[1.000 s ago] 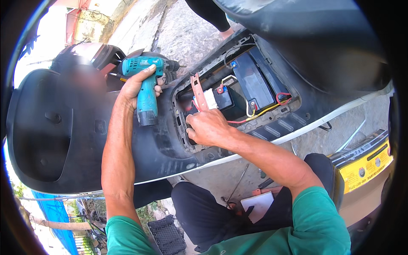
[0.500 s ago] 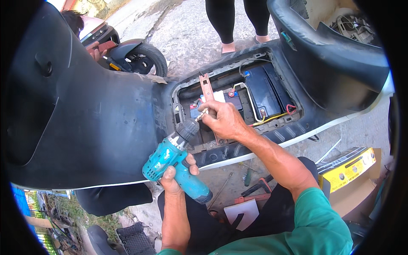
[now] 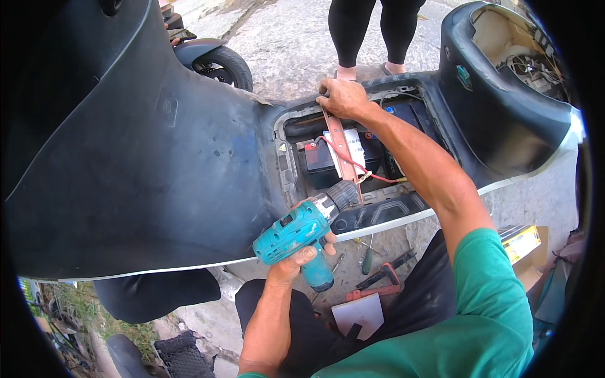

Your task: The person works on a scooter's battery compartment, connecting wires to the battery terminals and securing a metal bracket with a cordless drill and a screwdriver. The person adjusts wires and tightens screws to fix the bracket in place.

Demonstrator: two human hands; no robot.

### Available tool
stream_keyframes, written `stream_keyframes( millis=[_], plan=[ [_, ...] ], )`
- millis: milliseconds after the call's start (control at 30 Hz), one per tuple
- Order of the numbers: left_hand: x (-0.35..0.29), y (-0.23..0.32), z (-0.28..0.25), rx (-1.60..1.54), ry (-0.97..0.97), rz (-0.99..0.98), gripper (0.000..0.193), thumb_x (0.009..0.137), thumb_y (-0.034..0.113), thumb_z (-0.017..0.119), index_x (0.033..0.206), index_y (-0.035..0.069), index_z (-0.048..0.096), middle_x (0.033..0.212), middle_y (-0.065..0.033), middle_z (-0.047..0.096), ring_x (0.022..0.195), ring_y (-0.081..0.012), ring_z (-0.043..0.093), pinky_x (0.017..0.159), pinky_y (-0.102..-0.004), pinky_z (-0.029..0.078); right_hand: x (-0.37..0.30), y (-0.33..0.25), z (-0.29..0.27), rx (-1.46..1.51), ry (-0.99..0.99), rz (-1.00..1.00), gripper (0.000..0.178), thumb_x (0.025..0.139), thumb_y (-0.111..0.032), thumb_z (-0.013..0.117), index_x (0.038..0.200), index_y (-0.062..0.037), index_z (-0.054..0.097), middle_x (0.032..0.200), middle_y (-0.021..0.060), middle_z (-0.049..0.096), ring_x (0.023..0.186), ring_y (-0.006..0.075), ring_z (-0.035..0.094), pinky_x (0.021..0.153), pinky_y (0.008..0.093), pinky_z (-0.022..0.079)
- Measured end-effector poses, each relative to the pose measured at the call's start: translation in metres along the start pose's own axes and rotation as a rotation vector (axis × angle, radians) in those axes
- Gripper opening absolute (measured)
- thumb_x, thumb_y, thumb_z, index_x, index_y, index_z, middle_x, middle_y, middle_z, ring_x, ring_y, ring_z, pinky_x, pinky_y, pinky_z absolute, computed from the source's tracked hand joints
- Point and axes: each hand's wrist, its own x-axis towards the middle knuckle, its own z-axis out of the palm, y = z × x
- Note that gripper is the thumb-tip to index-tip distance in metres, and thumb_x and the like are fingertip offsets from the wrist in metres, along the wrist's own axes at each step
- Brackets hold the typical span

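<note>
My left hand [image 3: 301,257] is closed around the grip of a teal cordless drill [image 3: 292,234]. The drill points right and away from me, and its bit [image 3: 365,177] lies over the near part of a reddish flat metal bar [image 3: 339,140]. Whether the bit touches the bar I cannot tell. My right hand [image 3: 346,99] has its fingers bent around the bar's far end, at the far rim of the open compartment [image 3: 285,173]. Under the bar sit a dark battery [image 3: 320,165], a white paper piece [image 3: 355,146] and a red cable [image 3: 343,155].
The scooter body [image 3: 183,157] rises left, its seat section [image 3: 498,120] right. A person's legs [image 3: 353,31] stand beyond; another scooter's wheel [image 3: 230,66] is far left. A screwdriver [image 3: 367,261], a red-handled tool [image 3: 378,291] and a box [image 3: 522,246] lie nearby.
My right hand has left the drill bit and gone to the bar's far end. The drill has moved right, bringing its bit to the near part of the bar. The view has shifted.
</note>
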Motion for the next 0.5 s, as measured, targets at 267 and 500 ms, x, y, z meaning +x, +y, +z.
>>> stream_keyframes(
  millis=[267,500],
  plan=[
    [0.002,0.002,-0.007,-0.05,-0.09,-0.073,0.101,0.069,0.032,0.089,0.153,0.004,0.04,0.101,-0.0185,0.072,0.081,-0.0258,0.073,0.074,-0.0363,0.061,0.011,0.014,-0.003,0.27,0.059,0.024,0.034,0.092,-0.032,0.069,0.115,-0.007,0.075,0.103,0.0199,0.076,0.099,0.0335,0.074,0.085,0.0431,0.056],
    [-0.01,0.018,-0.017,-0.138,-0.141,-0.152,0.094,0.067,0.034,0.091,0.143,-0.003,0.05,0.101,-0.0208,0.073,0.07,-0.0264,0.073,0.065,-0.0364,0.062,-0.1,-0.018,-0.053,0.8,-0.32,0.014,0.026,0.095,-0.02,0.072,0.111,0.0001,0.073,0.089,0.001,0.072,0.08,0.0078,0.062,0.077,0.027,0.051]
  ],
)
